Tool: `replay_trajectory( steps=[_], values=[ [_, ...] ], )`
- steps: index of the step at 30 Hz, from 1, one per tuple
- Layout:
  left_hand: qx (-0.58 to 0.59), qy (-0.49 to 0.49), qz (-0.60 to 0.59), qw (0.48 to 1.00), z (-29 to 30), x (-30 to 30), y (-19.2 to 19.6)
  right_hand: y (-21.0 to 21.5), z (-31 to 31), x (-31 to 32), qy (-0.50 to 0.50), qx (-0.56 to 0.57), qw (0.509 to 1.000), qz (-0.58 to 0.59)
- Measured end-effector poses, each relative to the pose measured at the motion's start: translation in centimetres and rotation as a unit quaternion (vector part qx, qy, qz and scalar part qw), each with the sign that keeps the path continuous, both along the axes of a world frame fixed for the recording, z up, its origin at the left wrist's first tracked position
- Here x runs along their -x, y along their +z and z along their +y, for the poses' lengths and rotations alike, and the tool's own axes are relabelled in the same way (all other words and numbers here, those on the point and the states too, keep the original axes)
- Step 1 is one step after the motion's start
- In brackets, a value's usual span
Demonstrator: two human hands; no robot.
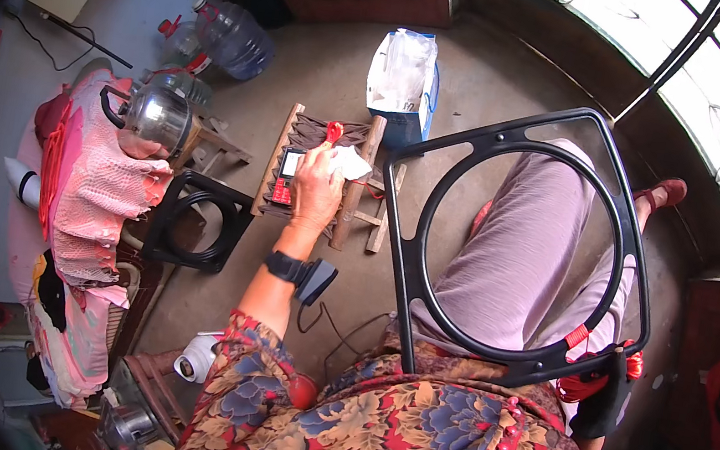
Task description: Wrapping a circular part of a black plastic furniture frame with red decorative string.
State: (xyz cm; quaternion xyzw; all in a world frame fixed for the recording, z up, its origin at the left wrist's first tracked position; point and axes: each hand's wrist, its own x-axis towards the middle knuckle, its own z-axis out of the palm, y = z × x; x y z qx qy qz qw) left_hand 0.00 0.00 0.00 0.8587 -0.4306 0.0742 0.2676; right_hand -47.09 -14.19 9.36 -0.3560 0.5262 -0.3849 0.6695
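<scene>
A black frame with a large round ring [423, 225] rests tilted across my lap. Red cord [579, 337] is wound around the lower right of its ring. My right hand [609, 384], in a dark covering, is at this corner. A bundle of loose red cord [578, 387] shows on both sides of it, and its fingers are mostly hidden. My left hand [317, 190] reaches over a low folding stool [355, 192], fingers together beside white paper [352, 163]. A small red object [334, 132] lies just past the fingertips. A red-keyed phone [285, 180] is beside this hand.
A blue bag [411, 122] with white plastic inside stands behind the stool. To the left are another black ring frame [192, 243], a metal kettle [157, 118] and a pink cloth [103, 189]. Large plastic bottles [237, 40] stand farther back. A cable [345, 333] runs near my left side.
</scene>
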Motion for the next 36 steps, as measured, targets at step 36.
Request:
replay_trajectory(
  steps=[36],
  values=[
    [0.094, -0.838, 0.267, 0.467, -7.5, 34.6, 31.1, 3.8, 0.9, 4.3, 0.104, 0.146, 0.981, 0.076]
  ],
)
